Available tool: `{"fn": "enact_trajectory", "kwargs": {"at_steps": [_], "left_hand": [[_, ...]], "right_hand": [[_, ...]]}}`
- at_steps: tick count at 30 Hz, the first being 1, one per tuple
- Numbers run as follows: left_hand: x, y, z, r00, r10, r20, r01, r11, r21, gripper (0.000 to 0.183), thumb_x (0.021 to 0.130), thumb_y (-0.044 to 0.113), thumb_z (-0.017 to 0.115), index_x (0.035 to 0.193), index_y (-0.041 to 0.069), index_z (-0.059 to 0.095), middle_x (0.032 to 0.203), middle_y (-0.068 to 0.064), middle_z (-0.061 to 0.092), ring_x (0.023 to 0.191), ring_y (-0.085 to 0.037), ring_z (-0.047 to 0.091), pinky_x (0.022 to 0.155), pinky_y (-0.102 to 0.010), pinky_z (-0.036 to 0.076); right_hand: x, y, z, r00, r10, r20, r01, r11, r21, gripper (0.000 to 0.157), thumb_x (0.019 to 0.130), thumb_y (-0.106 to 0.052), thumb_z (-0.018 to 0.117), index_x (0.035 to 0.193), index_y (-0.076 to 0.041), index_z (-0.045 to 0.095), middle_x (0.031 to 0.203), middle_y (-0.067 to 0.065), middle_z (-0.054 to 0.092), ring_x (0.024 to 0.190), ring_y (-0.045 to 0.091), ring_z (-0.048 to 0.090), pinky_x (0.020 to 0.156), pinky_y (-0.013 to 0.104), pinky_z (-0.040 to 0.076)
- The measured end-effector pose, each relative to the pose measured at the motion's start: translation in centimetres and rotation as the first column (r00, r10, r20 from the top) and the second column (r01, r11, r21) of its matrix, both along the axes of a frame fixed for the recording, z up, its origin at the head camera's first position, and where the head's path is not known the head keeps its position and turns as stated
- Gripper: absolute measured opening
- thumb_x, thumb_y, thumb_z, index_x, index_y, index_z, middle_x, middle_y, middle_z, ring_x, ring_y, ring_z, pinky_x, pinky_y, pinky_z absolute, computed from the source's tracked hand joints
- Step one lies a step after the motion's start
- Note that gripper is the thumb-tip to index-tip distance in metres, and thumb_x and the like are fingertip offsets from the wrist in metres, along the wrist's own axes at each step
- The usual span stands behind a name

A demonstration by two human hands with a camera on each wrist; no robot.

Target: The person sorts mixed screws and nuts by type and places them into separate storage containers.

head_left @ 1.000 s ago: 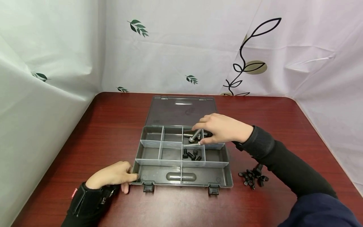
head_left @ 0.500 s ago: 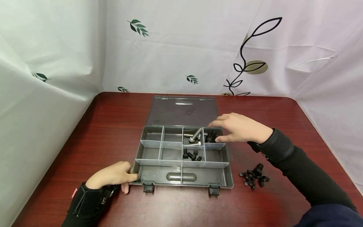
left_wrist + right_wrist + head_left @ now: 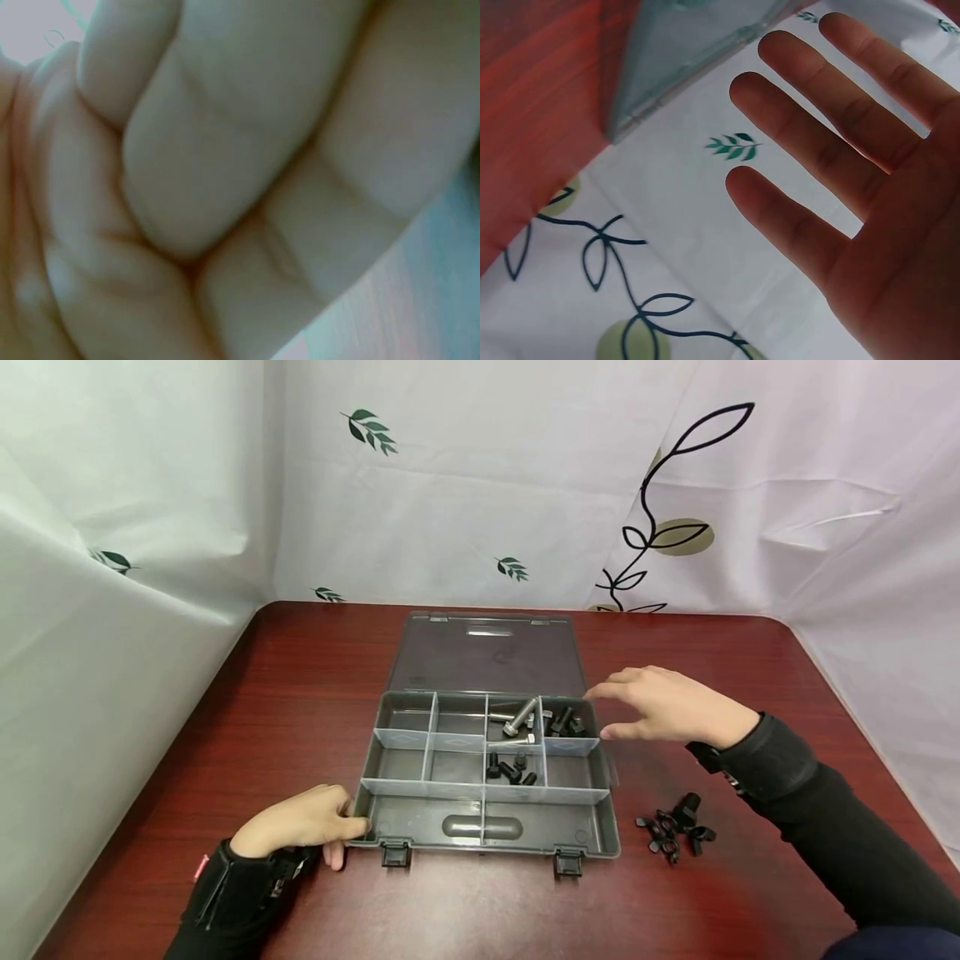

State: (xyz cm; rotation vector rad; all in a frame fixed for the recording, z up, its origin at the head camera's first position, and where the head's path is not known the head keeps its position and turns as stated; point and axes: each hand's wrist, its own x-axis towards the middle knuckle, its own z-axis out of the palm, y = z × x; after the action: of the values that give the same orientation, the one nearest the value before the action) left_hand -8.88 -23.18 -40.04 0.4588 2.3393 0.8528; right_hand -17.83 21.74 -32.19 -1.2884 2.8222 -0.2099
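Case (image 3: 416, 818): open on table (image 3: 315, 693)
Back row (image 3: 408, 720): silver bolts (image 3: 521, 718) 3rd from L, blk bolts (image 3: 562, 722) 4th
Mid row (image 3: 399, 766): blk screws (image 3: 510, 772) 3rd
L hand (image 3: 300, 821): gripping case's near-L corner
R hand (image 3: 663, 708): fingers apart (beside case)

Dressed in black and navy

The left hand (image 3: 300, 818) is bare; the thick black left wristband (image 3: 247, 885) carries pale markings (image 3: 279, 887) and a small pinkish-red tab (image 3: 201, 868); the right hand (image 3: 667, 706) is bare too — black right wristband (image 3: 772, 768), close-fitting black sleeve (image 3: 847, 843), then navy fabric (image 3: 900, 945) toward the table's (image 3: 510, 914) right edge.
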Motion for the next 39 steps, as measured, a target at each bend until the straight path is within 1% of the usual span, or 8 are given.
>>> {"fn": "enact_trajectory", "kwargs": {"at_steps": [4, 11, 22, 27, 32, 34, 39], "left_hand": [[-0.1, 0.0, 0.0, 1.000, -0.005, -0.007, 0.005, 1.000, -0.004, 0.022, 0.079, 0.023, 0.054, 0.062, 0.009, 0.050, 0.048, 0.003, 0.057, 0.045, -0.015, 0.058, 0.049, -0.031, 0.045], [-0.1, 0.1, -0.1, 1.000, -0.005, -0.007, 0.005, 1.000, -0.007, 0.022, 0.079, 0.023, 0.054, 0.063, 0.009, 0.051, 0.048, 0.003, 0.057, 0.045, -0.015, 0.058, 0.049, -0.031, 0.045], [-0.2, 0.1, 0.0, 1.000, -0.012, 0.002, 0.012, 1.000, 0.003, 0.023, 0.080, 0.023, 0.054, 0.062, 0.009, 0.051, 0.048, 0.002, 0.057, 0.046, -0.015, 0.059, 0.049, -0.031, 0.046], [-0.1, 0.0, -0.1, 1.000, -0.010, 0.015, 0.009, 1.000, 0.015, 0.024, 0.080, 0.023, 0.054, 0.061, 0.009, 0.050, 0.049, 0.002, 0.058, 0.046, -0.016, 0.059, 0.049, -0.032, 0.046], [-0.1, 0.0, -0.1, 1.000, -0.013, 0.009, 0.013, 1.000, 0.011, 0.024, 0.080, 0.022, 0.054, 0.060, 0.010, 0.049, 0.049, 0.002, 0.057, 0.046, -0.016, 0.059, 0.049, -0.031, 0.045], [-0.2, 0.0, 0.0, 1.000, -0.011, 0.011, 0.011, 1.000, 0.009, 0.024, 0.080, 0.022, 0.054, 0.060, 0.010, 0.049, 0.049, 0.002, 0.057, 0.046, -0.016, 0.059, 0.049, -0.031, 0.045], [-0.2, 0.1, 0.1, 1.000, -0.005, 0.019, 0.005, 1.000, 0.006, 0.025, 0.081, 0.023, 0.054, 0.060, 0.010, 0.049, 0.049, 0.001, 0.058, 0.046, -0.016, 0.059, 0.049, -0.032, 0.046]], "right_hand": [[0.3, 0.9, -0.6, 1.000, -0.022, 0.001, 0.022, 1.000, 0.003, 0.048, 0.077, -0.036, 0.070, 0.118, -0.011, 0.061, 0.111, 0.005, 0.062, 0.101, 0.025, 0.059, 0.084, 0.043, 0.045], [0.9, 2.2, -1.5, 0.999, -0.049, 0.014, 0.050, 0.999, -0.012, 0.047, 0.077, -0.035, 0.070, 0.117, -0.012, 0.062, 0.112, 0.004, 0.063, 0.103, 0.025, 0.059, 0.084, 0.043, 0.045], [1.8, 4.1, -2.6, 0.992, -0.108, 0.059, 0.108, 0.994, 0.016, 0.048, 0.079, -0.036, 0.068, 0.119, -0.011, 0.061, 0.116, 0.006, 0.062, 0.109, 0.029, 0.057, 0.086, 0.046, 0.044], [2.3, 5.0, -3.0, 0.991, -0.116, 0.074, 0.114, 0.993, 0.022, 0.047, 0.080, -0.038, 0.067, 0.119, -0.012, 0.061, 0.116, 0.006, 0.062, 0.108, 0.030, 0.057, 0.085, 0.047, 0.044], [2.8, 6.3, -3.6, 0.991, -0.116, 0.062, 0.115, 0.993, 0.012, 0.047, 0.079, -0.039, 0.068, 0.117, -0.012, 0.062, 0.113, 0.003, 0.062, 0.104, 0.027, 0.059, 0.083, 0.045, 0.045], [3.0, 6.8, -3.7, 0.989, -0.127, 0.070, 0.126, 0.992, 0.011, 0.046, 0.079, -0.041, 0.068, 0.116, -0.013, 0.062, 0.112, 0.002, 0.063, 0.102, 0.025, 0.060, 0.081, 0.043, 0.046], [3.8, 7.9, -3.8, 0.975, -0.169, 0.148, 0.167, 0.986, 0.023, 0.047, 0.080, -0.042, 0.066, 0.118, -0.014, 0.062, 0.110, -0.001, 0.063, 0.093, 0.016, 0.061, 0.073, 0.036, 0.047]]}}
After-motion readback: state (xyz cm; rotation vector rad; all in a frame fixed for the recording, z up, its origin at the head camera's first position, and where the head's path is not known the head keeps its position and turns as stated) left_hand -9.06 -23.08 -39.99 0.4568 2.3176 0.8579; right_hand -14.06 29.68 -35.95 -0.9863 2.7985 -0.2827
